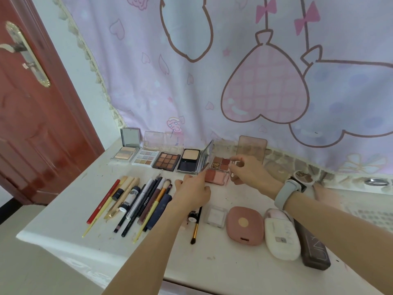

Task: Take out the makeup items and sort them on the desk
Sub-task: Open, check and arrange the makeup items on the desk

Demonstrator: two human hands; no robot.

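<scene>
Desk [70, 211] | open palettes [168, 162] in row | hands [247, 171] at four-pan palette [221, 163]

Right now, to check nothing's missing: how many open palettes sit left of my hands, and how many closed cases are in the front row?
Open palettes: 4
Closed cases: 4
Total: 8

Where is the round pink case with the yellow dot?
The pink case lies near the desk's front edge, between a small clear square box on its left and a white oval case on its right.
</scene>
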